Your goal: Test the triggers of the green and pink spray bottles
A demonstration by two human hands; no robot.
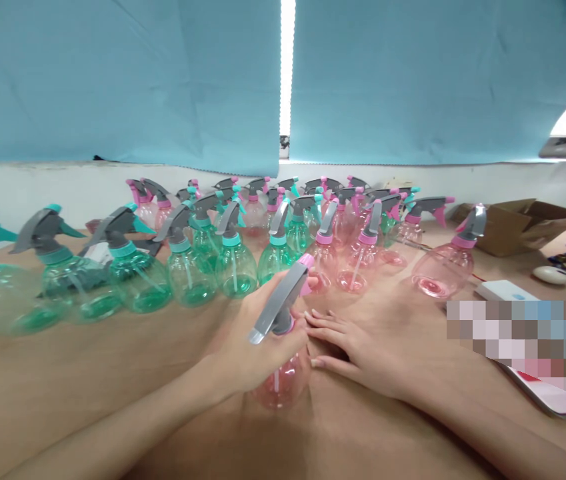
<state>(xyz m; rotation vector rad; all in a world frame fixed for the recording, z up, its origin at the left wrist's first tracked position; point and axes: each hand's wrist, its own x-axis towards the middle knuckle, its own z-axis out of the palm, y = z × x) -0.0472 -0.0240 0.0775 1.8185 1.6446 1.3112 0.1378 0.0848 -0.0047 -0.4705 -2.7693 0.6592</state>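
My left hand (253, 340) is wrapped round the neck of a pink spray bottle (283, 387) with a grey trigger head and pink nozzle. This bottle stands upright, or nearly so, on the brown table (173, 413). Just to its right, my right hand (357, 347) rests low over the table with its fingers stretched toward the bottle; whether the fingertips touch it I cannot tell. Beyond my hands stand a green spray bottle (237, 270) and a pink spray bottle (357, 267), each among others of its colour.
Several more green and pink spray bottles fill the table's back and left. A lone pink spray bottle (445, 267) stands at the right. Past it are an open cardboard box (517, 230), a white mouse (553, 275) and a white box (505, 291). Blue curtains (123, 80) hang behind.
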